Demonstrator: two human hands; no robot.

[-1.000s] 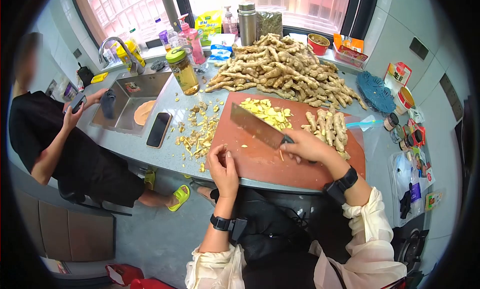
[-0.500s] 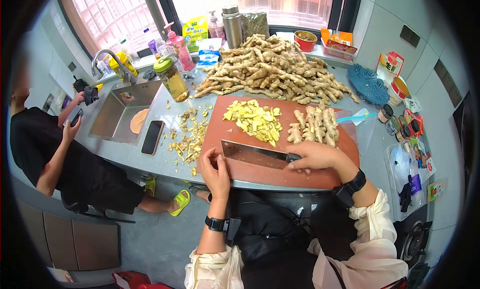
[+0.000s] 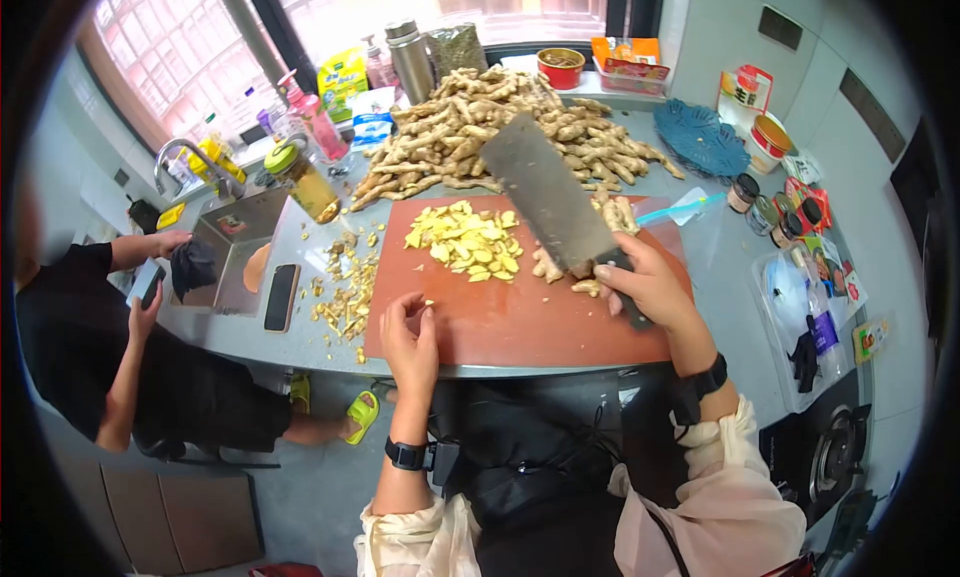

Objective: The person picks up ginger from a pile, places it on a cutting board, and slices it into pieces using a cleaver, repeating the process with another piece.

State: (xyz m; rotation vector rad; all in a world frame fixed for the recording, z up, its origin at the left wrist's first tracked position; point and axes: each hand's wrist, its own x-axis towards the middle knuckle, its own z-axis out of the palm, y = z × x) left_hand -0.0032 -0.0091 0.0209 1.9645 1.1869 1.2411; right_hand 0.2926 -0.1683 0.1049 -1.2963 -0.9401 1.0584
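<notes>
My right hand (image 3: 645, 282) grips the black handle of a cleaver (image 3: 552, 192). Its broad blade is raised, tilted up to the left, and hides part of the unpeeled ginger pieces (image 3: 618, 215) on the red-brown cutting board (image 3: 490, 322). My left hand (image 3: 408, 337) is at the board's left front, loosely curled, thumb apart from the fingers, with nothing clearly held. A tiny yellow bit shows by its fingertips. Behind it lie sliced yellow ginger pieces (image 3: 465, 239). A large pile of whole ginger (image 3: 440, 137) rests beyond the board.
Ginger scraps (image 3: 345, 297) and a phone (image 3: 281, 297) lie left of the board, near the sink (image 3: 235, 227). A jar with a green lid (image 3: 305, 182) stands behind. Another person (image 3: 120, 337) holds a phone and dark cloth. Right are a blue basket (image 3: 700, 137) and small jars (image 3: 762, 215).
The cleaver has risen from low over the board and swung upright, now over the ginger. My right hand has turned with it. The view has shifted, and the other person's hands have moved lower.
</notes>
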